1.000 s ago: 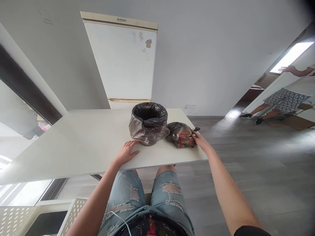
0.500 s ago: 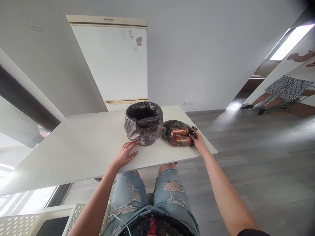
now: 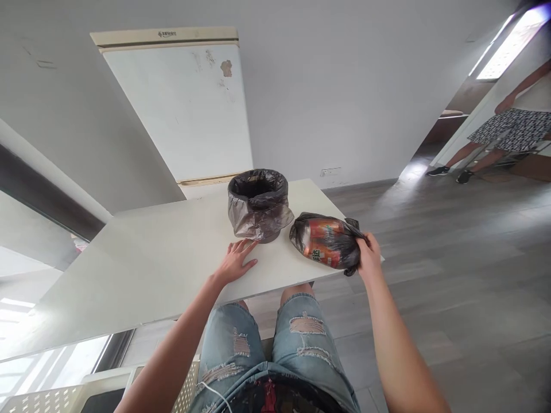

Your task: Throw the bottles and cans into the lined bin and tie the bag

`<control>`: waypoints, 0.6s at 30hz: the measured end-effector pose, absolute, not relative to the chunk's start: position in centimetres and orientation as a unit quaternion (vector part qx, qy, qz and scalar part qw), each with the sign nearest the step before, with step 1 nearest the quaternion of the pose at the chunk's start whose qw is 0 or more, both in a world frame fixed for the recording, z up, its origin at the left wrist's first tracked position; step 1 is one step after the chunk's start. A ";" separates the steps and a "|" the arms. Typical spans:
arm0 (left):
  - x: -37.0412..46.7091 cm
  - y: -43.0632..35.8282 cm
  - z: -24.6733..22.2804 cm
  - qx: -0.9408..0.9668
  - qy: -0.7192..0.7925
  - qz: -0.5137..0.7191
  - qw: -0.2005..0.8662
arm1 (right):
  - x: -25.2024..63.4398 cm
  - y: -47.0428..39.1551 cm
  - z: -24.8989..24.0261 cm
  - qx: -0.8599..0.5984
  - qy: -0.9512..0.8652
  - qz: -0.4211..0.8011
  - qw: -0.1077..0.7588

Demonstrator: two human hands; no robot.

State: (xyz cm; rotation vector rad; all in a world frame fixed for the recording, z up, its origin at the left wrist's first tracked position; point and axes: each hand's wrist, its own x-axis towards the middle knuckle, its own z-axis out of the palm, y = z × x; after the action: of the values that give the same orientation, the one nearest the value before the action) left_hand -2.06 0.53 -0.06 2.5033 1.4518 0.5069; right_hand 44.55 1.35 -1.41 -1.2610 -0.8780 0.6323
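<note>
A trash bin lined with a dark plastic bag [image 3: 259, 209] stands on the white table [image 3: 172, 252], its mouth facing up. My left hand [image 3: 236, 261] lies with fingers spread on the tabletop, fingertips at the bin's base. To the right of the bin is a tied dark plastic bag [image 3: 325, 241] with orange-red drink cans showing through the thin film. My right hand [image 3: 369, 253] grips the gathered end of this bag near the table's right edge. The cans' exact number is hard to make out through the film.
Behind the table stands a white refrigerator [image 3: 181, 109] against a grey wall. Another person in patterned shorts [image 3: 503, 129] is at the far right. A cream perforated basket [image 3: 47, 398] sits at the lower left, below the table.
My right hand has pulled the bag of cans right and toward me, away from the bin. My left hand stays by the bin's base. The view has shifted slightly.
</note>
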 end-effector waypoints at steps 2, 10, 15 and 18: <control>-0.5 1.8 -0.1 0.848 0.491 0.172 0.102 | 45.1 -0.9 -1.6 -0.539 -0.349 0.285 0.712; 4.5 6.4 0.8 0.840 0.522 0.117 0.091 | 45.8 -10.0 -2.0 -0.489 -0.203 0.302 0.793; 7.6 7.4 2.4 0.816 0.534 0.155 0.159 | 43.6 -12.7 -0.9 -0.497 -0.245 0.323 0.767; 7.2 4.5 3.1 0.758 0.521 0.286 0.270 | 41.8 -13.0 0.0 -0.512 -0.250 0.308 0.762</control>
State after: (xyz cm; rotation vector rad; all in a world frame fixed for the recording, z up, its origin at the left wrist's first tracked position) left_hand 7.19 4.55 3.13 2.0430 1.4029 0.7703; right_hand 41.84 -13.01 -0.01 -1.1128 -0.5446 0.6705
